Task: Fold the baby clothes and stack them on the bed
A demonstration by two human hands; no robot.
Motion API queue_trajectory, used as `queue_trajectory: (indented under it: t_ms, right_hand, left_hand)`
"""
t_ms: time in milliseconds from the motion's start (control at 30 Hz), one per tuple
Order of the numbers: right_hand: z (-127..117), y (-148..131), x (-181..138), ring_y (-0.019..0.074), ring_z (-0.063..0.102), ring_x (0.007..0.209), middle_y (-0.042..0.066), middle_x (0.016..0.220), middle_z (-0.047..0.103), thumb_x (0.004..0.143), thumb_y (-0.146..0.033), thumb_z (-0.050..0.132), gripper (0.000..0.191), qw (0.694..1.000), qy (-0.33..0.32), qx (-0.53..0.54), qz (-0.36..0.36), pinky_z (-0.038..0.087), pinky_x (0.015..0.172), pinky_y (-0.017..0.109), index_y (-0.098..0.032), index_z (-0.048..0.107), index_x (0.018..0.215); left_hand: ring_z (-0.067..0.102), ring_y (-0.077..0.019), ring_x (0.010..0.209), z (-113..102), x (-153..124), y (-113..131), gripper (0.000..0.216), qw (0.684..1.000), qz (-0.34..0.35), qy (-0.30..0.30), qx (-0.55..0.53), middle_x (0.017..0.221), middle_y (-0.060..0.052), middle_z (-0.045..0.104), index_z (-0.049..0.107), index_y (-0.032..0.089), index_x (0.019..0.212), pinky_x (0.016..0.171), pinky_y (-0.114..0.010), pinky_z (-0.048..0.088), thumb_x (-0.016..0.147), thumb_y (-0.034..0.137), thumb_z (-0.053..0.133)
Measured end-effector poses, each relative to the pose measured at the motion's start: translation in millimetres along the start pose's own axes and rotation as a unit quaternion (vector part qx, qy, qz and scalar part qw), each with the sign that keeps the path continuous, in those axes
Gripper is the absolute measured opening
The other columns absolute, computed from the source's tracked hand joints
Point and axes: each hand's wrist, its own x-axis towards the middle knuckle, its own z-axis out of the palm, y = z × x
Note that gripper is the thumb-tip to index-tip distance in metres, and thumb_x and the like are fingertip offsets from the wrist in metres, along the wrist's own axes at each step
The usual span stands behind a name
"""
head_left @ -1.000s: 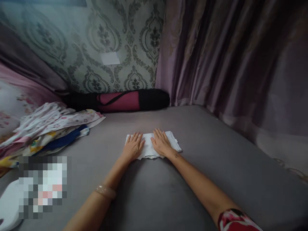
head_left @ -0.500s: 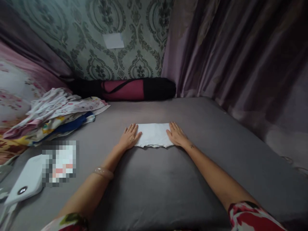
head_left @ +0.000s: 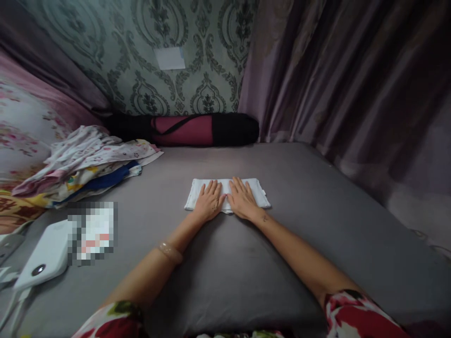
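A white folded cloth (head_left: pixel 261 201), perhaps a garment, lies flat on the grey bed sheet (head_left: pixel 225 263) in front of me. My left hand (head_left: pixel 210 201) rests palm down on its left middle part, fingers stretched out. Beside it my right hand (head_left: pixel 243 199) lies flat on the right middle part, its fingers also extended. The two thumbs nearly meet at the centre. Both ends of the cloth show past my hands, and a small tag sticks out at its right edge. The stretch under my palms is hidden.
At the left is a heap of patterned clothes (head_left: pixel 102 152). Nearer stand a white power bank (head_left: pixel 47 253) with cables and a blurred-out item (head_left: pixel 98 230). A black and dark pink rolled bag (head_left: pixel 186 130) lies along the wall; purple curtains (head_left: pixel 317 84) hang at the right.
Both hands have moved inward from the cloth's two ends to its middle, staying flat. The cloth's ends are now uncovered. The view has shifted slightly.
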Motion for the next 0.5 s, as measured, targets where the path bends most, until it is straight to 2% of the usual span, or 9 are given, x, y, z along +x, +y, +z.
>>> queue_trajectory:
  t_ms: [167,267,333,433,500]
  right_hand:
    - [10,-7,2,0.023,0.017,0.143,0.013,0.155,0.024,0.097,-0.035,0.026,0.057,1.0,-0.02,0.021,0.003,0.009,0.115,0.044,-0.009,0.032,0.146]
    - [6,-1,4,0.0237,0.017,0.143,0.013,0.155,0.024,0.097,-0.036,0.027,0.057,0.997,-0.049,0.053,0.003,0.011,0.115,0.045,-0.008,0.032,0.146]
    - [-1,8,5,0.0229,0.022,0.142,0.013,0.154,0.028,0.096,-0.035,0.031,0.057,0.994,-0.06,0.085,-0.01,0.017,0.115,0.043,-0.009,0.033,0.145]
    - [-17,37,4,0.0196,0.038,0.134,0.013,0.145,0.044,0.092,-0.028,0.038,0.052,0.993,-0.006,0.113,0.012,0.028,0.11,0.035,-0.011,0.041,0.141]
    - [-28,62,0,0.019,0.051,0.122,0.012,0.132,0.057,0.09,-0.023,0.04,0.046,0.99,0.028,0.115,0.081,0.036,0.102,0.03,-0.013,0.051,0.134]
  left_hand:
    - [0.028,-0.0311,0.14,12,1,-4,0.057,1.0,-0.007,-0.019,-0.022,0.149,-0.018,0.036,0.04,0.013,0.141,0.114,-0.05,0.014,0.093,0.045,0.036]
    - [0.029,-0.0317,0.14,8,6,-10,0.056,0.998,-0.011,-0.051,-0.045,0.148,-0.018,0.037,0.042,0.014,0.139,0.113,-0.051,0.016,0.093,0.045,0.038]
    - [0.033,-0.0303,0.138,1,8,-18,0.055,0.997,-0.002,-0.058,-0.049,0.146,-0.019,0.04,0.044,0.013,0.137,0.112,-0.048,0.023,0.092,0.044,0.037]
    - [0.044,-0.0283,0.13,-15,7,-39,0.052,1.0,-0.007,0.003,-0.023,0.14,-0.019,0.047,0.049,0.013,0.132,0.107,-0.041,0.034,0.089,0.042,0.042]
    - [0.052,-0.0297,0.119,-28,4,-56,0.049,0.996,-0.074,0.041,0.011,0.129,-0.02,0.056,0.054,0.013,0.126,0.1,-0.041,0.04,0.086,0.04,0.046]
